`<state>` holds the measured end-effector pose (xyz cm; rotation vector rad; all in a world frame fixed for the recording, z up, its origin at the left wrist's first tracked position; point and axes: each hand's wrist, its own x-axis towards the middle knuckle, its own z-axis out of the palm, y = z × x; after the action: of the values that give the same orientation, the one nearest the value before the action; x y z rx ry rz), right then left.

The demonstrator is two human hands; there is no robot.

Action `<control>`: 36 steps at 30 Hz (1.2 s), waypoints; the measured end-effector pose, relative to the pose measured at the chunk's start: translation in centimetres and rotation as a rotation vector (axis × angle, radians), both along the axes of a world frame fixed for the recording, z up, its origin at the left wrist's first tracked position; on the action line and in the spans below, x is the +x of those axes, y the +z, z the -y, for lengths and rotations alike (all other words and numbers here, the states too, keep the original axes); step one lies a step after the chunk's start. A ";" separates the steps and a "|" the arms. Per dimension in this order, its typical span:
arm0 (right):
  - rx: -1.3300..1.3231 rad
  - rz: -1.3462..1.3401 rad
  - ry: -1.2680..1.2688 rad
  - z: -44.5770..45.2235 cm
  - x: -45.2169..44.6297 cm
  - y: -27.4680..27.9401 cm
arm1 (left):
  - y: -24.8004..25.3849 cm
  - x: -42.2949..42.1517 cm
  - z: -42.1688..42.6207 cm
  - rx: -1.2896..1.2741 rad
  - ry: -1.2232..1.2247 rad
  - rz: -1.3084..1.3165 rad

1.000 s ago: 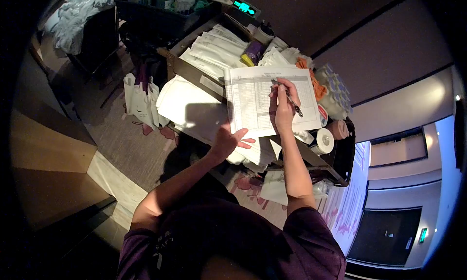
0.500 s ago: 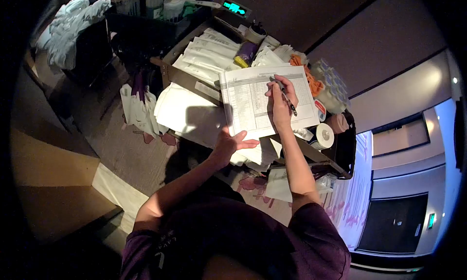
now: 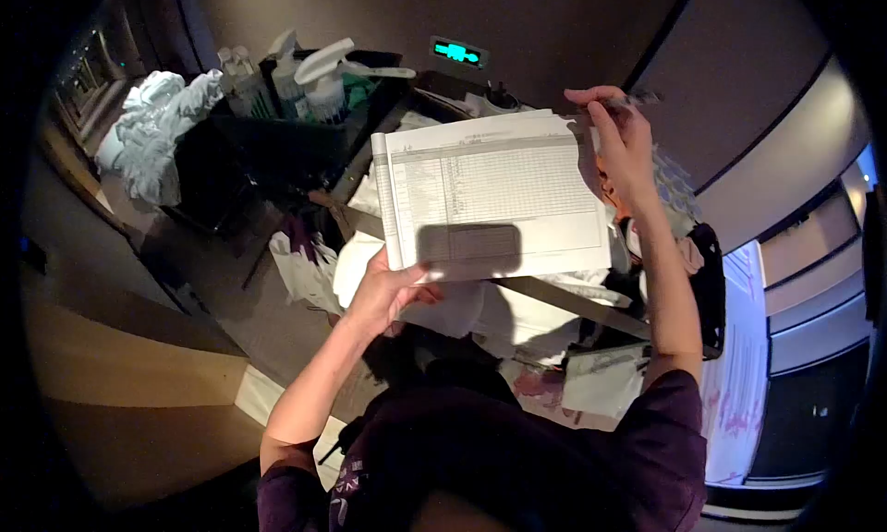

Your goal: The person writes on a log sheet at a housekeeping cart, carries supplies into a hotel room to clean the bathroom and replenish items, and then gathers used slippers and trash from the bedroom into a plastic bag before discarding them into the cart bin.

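Holds printed form (image 3: 504, 176) over loaded cart (image 3: 582, 306), pinched at lower left corner in left hand (image 3: 381, 296). Grips blurred pen (image 3: 645, 99) in right hand (image 3: 624, 144), just beside upper right corner. Beyond: black caddy (image 3: 291, 151) with bottles (image 3: 325, 100), green-lit panel (image 3: 459, 52) against brown wall (image 3: 370, 19). At left: piled white cloth (image 3: 159, 135). Far right: dark door (image 3: 799, 421).

The form (image 3: 517, 176) is white with a fine dark grid and grey band; the pen (image 3: 645, 99) is dark, the sleeves (image 3: 667, 430) deep purple, the sign (image 3: 457, 52) green.
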<state>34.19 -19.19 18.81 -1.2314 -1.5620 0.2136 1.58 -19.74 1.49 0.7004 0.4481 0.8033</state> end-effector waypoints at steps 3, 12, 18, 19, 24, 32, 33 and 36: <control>-0.033 0.217 -0.094 -2.9 1.1 1.1 | 0.0 -1.7 -4.1 -0.047 -0.055 -0.137; -0.151 0.975 -0.478 -13.8 7.0 0.3 | 4.7 -1.5 -11.8 0.100 -0.133 -0.448; -0.175 1.317 -0.520 -19.3 9.9 -4.6 | 3.6 2.2 -14.8 0.299 -0.036 -0.785; -0.164 1.359 -0.488 -20.0 10.0 -5.0 | 3.1 2.5 -15.3 0.419 -0.092 -1.012; -0.287 1.442 -0.414 -22.6 9.6 -6.4 | 1.9 2.7 -17.1 0.647 -0.193 -1.233; -0.345 1.425 -0.346 -22.6 8.0 -6.6 | 3.3 2.3 -12.3 1.051 0.168 -1.604; -0.305 1.382 -0.348 -22.1 7.2 -6.2 | 3.8 2.1 -11.3 1.035 0.164 -1.608; -0.183 1.249 -0.265 -19.5 4.0 -3.9 | 3.1 1.2 -8.3 1.210 0.406 -1.263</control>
<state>38.19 0.31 14.89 -1.8460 -2.3882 -0.7484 2.75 -11.45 4.58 2.3343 1.2859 0.8961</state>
